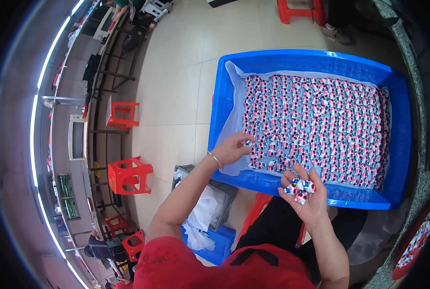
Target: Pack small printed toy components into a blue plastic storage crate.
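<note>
My left hand point(231, 150) pinches a small figurine point(248, 143) between thumb and fingers, just over the left side of a big blue crate point(215, 115). Palm up and cupped, my right hand point(316, 204) carries several figurines point(301, 196) above the crate's near edge. They are white with pink, blue and black parts. Inside the crate, many figurines of the same kind point(321, 120) stand packed in rows on a pale sheet. A white translucent liner point(234, 96) hangs over the crate's left wall.
Left of my legs, a grey crate point(224, 200) with white plastic bags point(201, 212) sits on a blue bin point(219, 245). Red stools point(128, 176) line the left workbenches. At lower right, a red tray point(417, 241) holds more figurines. Another person's shoe point(336, 34) shows at the top right.
</note>
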`<state>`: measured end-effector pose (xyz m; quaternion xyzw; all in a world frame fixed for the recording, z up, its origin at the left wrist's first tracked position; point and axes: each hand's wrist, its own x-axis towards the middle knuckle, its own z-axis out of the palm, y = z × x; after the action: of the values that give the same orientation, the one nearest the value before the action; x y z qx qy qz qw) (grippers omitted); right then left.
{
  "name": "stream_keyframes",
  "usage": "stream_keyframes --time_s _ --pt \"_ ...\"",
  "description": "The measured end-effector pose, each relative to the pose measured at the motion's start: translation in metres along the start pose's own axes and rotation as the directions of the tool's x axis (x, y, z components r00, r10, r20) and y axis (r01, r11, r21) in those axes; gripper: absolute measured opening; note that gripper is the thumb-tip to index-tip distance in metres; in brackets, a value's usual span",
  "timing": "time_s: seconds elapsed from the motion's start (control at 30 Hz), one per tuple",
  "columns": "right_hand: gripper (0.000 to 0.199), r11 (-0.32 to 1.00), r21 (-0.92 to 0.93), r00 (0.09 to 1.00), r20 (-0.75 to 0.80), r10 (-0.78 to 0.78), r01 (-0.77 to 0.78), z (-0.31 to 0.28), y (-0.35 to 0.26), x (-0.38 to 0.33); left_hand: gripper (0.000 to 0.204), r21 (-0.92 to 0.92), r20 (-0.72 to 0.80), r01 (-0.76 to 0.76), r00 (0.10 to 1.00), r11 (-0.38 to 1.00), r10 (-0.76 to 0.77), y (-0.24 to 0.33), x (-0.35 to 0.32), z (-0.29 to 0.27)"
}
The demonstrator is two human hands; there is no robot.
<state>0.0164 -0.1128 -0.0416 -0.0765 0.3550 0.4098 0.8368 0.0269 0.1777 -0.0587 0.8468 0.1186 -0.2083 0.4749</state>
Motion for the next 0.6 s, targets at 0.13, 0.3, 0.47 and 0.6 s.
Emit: stream_keyframes --time_s 0.13,0.3,0.47,0.6 --pt "0.043 1.000 0.008 1.000 0.004 0.004 -0.004 -0.002 -0.002 -0.003 0.028 0.681 -0.005 -0.057 0.997 0.730 0.083 -0.039 -0.001 0.014" --pt "0.043 1.000 -0.005 1.000 0.010 -0.005 0.005 -0.004 -0.004 -0.003 0.026 0.800 0.085 -0.098 0.995 0.592 0.049 -0.059 0.008 0.031" --pt "0.043 1.000 -0.015 1.000 0.011 -0.020 0.020 -0.002 -0.001 -0.002 0.021 0.825 0.143 -0.117 0.990 0.553 -0.005 -0.074 0.018 0.032" --pt "0.041 0.999 0.009 0.996 0.072 -0.052 0.052 -0.003 0.002 0.005 0.027 0.779 0.123 -0.151 0.988 0.609 0.089 -0.058 0.012 0.025"
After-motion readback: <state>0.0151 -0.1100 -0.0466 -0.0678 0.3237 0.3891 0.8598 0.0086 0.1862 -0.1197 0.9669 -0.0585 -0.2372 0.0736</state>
